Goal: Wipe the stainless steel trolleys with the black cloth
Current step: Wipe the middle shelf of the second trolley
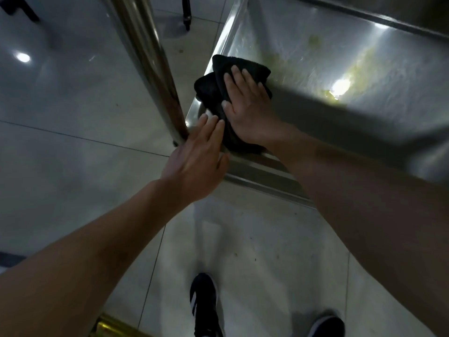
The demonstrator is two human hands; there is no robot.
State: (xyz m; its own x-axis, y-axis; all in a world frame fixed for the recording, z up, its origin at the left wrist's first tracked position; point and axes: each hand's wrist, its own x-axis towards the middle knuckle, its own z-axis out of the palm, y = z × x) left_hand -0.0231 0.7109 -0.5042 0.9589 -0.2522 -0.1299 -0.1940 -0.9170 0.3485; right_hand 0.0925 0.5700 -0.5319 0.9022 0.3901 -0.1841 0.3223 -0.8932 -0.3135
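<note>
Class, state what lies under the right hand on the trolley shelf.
The right hand presses flat on the bunched black cloth, which lies in the corner of the trolley shelf. The steel beneath the cloth is hidden.

Floor: large glossy pale grey tiles (73,105) with thin dark grout lines; small dark specks scattered on it. Round white ceiling-light reflection (23,57) on tile, upper left. Black furniture legs, one at top left (18,8), one at top centre (186,13). Shiny brass-coloured strip (116,327) at bottom edge. Overall lighting dim.
</note>
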